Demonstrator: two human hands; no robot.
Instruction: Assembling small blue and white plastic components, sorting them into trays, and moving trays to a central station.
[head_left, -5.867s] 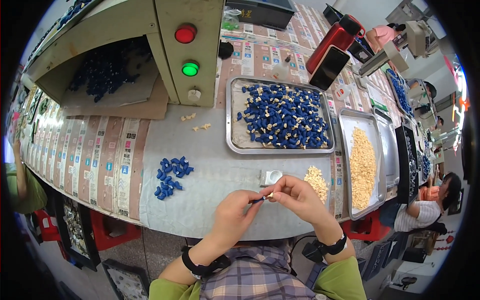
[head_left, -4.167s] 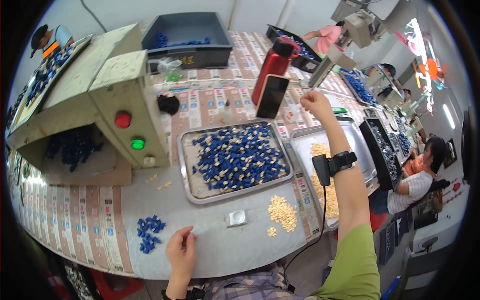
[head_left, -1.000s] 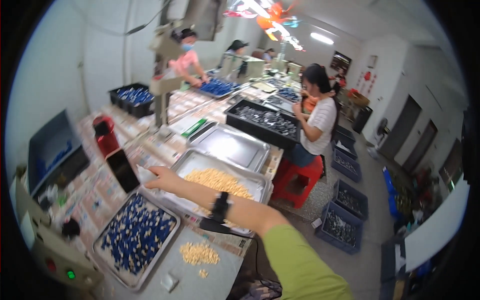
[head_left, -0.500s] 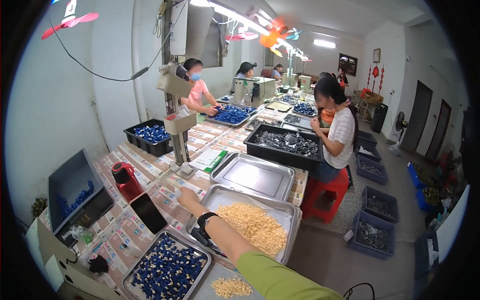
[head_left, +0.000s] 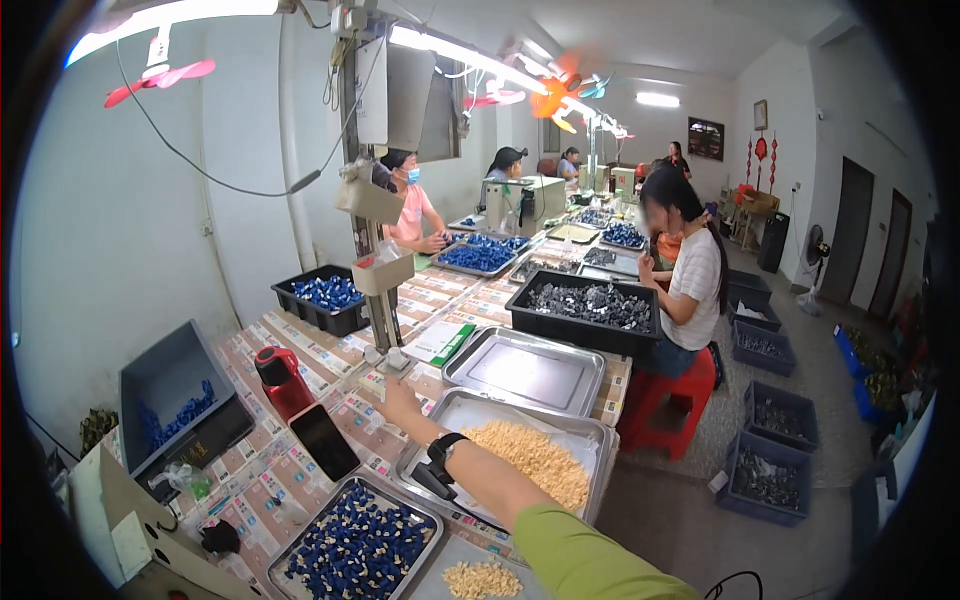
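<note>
My right arm, in a green sleeve with a black watch (head_left: pixel 443 450), reaches from the lower right over a steel tray (head_left: pixel 603 470) of pale yellow small pieces (head_left: pixel 530 455). Past the tray's left edge, my right hand (head_left: pixel 400 405) is low over the patterned table, near the white sockets (head_left: pixel 397 358) at a post's foot. Its fingers look drawn together around something small and whitish that I cannot make out. Nearer me lies a tray of small blue and cream pieces (head_left: pixel 355 540). A little pile of pale pieces (head_left: pixel 482 579) is beside it. My left hand is out of view.
A red flask (head_left: pixel 284 382) and a black phone (head_left: pixel 323 442) stand left of my hand. Beyond are a bare steel tray (head_left: pixel 525 370) and a black bin of dark parts (head_left: pixel 585 305). The metal post (head_left: pixel 375 270) rises ahead. Several people sit along the table.
The view has shifted, so the scene sits lower and further right in the picture. My right hand has moved slightly forward, closer to the white sockets.
</note>
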